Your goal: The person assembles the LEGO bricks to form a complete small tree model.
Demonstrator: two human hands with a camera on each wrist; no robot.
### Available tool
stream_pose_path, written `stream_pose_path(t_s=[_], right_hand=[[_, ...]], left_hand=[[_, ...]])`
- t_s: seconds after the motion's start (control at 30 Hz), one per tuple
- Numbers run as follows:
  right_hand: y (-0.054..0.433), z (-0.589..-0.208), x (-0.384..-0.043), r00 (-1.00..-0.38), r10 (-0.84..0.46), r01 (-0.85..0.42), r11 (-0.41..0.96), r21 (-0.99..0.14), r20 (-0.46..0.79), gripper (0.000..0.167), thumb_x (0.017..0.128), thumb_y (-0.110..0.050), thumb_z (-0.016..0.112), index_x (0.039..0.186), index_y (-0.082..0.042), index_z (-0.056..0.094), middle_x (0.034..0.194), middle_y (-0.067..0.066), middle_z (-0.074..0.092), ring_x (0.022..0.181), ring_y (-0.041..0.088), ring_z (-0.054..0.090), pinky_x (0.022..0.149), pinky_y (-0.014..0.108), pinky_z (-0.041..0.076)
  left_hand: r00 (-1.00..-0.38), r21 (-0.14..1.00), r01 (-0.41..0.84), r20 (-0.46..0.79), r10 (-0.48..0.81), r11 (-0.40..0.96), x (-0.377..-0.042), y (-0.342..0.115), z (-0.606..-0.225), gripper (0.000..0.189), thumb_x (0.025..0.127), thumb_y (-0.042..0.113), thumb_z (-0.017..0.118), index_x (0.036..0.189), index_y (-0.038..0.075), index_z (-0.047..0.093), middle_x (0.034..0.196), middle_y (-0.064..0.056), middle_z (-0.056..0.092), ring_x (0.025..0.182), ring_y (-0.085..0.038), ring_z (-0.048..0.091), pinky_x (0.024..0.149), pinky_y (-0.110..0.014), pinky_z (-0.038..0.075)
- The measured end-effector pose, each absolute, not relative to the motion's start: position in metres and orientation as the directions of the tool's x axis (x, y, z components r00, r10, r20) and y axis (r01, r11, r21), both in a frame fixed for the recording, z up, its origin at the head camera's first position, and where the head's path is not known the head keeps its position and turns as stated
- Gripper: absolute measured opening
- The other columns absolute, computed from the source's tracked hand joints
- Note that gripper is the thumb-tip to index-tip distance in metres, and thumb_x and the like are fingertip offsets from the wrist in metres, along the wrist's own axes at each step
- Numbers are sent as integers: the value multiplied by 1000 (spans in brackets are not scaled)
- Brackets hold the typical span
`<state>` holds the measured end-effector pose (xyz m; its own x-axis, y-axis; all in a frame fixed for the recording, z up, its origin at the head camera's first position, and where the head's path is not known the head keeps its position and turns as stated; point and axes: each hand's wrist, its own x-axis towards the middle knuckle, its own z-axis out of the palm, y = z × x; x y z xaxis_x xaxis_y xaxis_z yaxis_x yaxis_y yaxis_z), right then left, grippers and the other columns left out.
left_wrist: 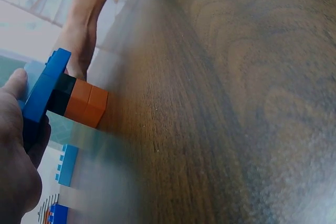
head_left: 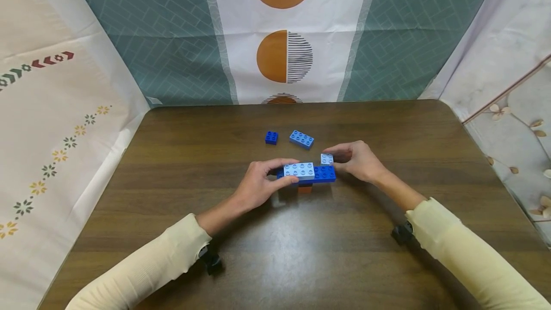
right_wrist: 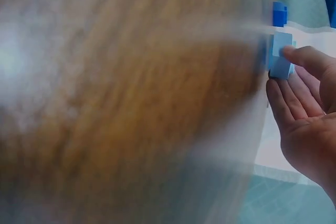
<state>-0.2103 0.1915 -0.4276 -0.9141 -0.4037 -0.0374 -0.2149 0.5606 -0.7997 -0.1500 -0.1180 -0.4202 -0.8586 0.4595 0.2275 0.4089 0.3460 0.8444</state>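
A pale blue toy building brick (head_left: 299, 171) sits on top of a long dark blue brick (head_left: 325, 174). Below that come a black brick (left_wrist: 62, 94) and orange bricks (left_wrist: 86, 103), seen from the side in the left wrist view. My left hand (head_left: 259, 183) holds the left part of this stack, thumb in front and fingers behind the pale brick. Just behind the stack's right end, my right hand (head_left: 360, 162) pinches a small pale blue brick (right_wrist: 282, 56) between thumb and fingers. The head view does not tell whether that brick touches the stack.
Behind the hands, a small dark blue brick (head_left: 271, 138) and a medium blue brick (head_left: 302, 139) lie apart on the brown wooden table (head_left: 181, 142). Patterned cloths (head_left: 172, 37) hang along the table's back and sides.
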Motion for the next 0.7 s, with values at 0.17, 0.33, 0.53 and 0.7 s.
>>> stream_pose_path(t_s=[0.17,0.33,0.53,0.7], right_hand=[[195,-408,-203,-923,-382,-247,519,-818,36,39,95,-1,79,133,-5,74,133,17,72,124,37,68,104,55,54],[197,-383,-191,-911,-396,-309,467,-829,117,40,94,1,80,132,-6,74,133,13,72,123,34,69,101,57,54],[188,-368,-175,-880,-458,-355,452,-818,129,39,93,-1,82,131,-9,76,131,10,74,121,32,70,104,60,52],[179,-369,-166,-863,-493,-367,460,-809,111,40,92,-1,83,130,-8,76,129,11,74,121,34,70,103,64,52]], left_hand=[[-860,846,408,229,457,343,-150,-118,-420,38,100,27,78,137,21,73,133,-1,72,105,-17,70,90,-37,61],[-857,848,411,234,459,336,-150,-118,-420,37,100,27,78,137,21,73,132,-1,73,104,-17,70,90,-39,61],[-853,844,419,240,463,335,-151,-118,-421,38,100,27,78,138,20,73,134,-2,72,108,-17,71,92,-42,61],[-852,841,422,241,465,338,-151,-118,-421,38,101,27,77,137,21,73,135,-2,72,110,-17,71,93,-41,61]])
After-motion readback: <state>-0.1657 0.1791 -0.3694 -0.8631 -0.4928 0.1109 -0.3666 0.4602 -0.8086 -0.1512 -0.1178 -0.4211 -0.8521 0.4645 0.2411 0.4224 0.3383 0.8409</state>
